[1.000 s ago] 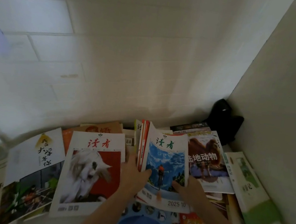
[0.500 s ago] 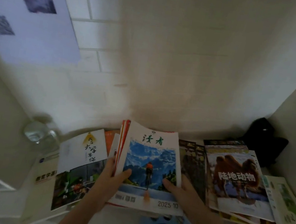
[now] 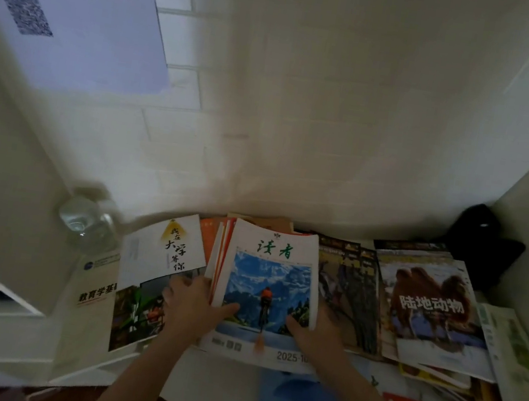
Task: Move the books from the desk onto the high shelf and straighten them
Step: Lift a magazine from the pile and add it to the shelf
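Blue-covered magazine stack (image 3: 267, 291) gripped between left hand (image 3: 194, 307) and right hand (image 3: 315, 333).

A thin stack of magazines (image 3: 267, 291), topped by a blue mountain-cyclist cover with green characters, is tilted up off the desk (image 3: 218, 397) among scattered books, including a camel-cover book (image 3: 436, 310) lying flat to its right.
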`<state>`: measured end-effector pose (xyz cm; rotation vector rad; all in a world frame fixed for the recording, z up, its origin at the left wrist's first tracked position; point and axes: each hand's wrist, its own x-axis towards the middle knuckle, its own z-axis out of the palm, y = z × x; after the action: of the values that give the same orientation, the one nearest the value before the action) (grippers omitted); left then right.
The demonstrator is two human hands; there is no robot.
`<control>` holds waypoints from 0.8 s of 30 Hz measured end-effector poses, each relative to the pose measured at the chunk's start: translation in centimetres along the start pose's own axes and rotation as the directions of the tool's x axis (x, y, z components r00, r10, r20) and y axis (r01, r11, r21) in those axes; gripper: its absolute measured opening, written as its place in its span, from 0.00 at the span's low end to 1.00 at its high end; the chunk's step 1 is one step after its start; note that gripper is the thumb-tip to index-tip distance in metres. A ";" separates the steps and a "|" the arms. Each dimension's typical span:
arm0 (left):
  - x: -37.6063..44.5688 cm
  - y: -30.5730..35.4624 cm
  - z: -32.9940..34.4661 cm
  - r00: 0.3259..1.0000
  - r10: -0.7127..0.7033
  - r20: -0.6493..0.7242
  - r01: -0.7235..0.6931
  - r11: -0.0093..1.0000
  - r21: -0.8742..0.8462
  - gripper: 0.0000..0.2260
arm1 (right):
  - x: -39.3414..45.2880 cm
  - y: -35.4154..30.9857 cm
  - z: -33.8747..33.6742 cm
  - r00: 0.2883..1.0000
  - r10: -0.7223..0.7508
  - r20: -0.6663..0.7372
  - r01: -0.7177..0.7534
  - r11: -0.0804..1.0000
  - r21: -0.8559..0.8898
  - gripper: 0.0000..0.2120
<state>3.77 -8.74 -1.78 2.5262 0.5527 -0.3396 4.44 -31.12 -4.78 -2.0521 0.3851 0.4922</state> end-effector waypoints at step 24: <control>0.2 3.3 -7.9 0.871 0.437 -0.224 -0.445 0.510 -0.736 0.26 | -1.5 -7.9 -3.1 0.899 -0.428 -0.095 0.437 0.861 0.258 0.27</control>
<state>6.42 -6.92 6.14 1.7051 -0.0114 0.1110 7.36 -29.75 3.22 -1.8022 -0.0006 0.1174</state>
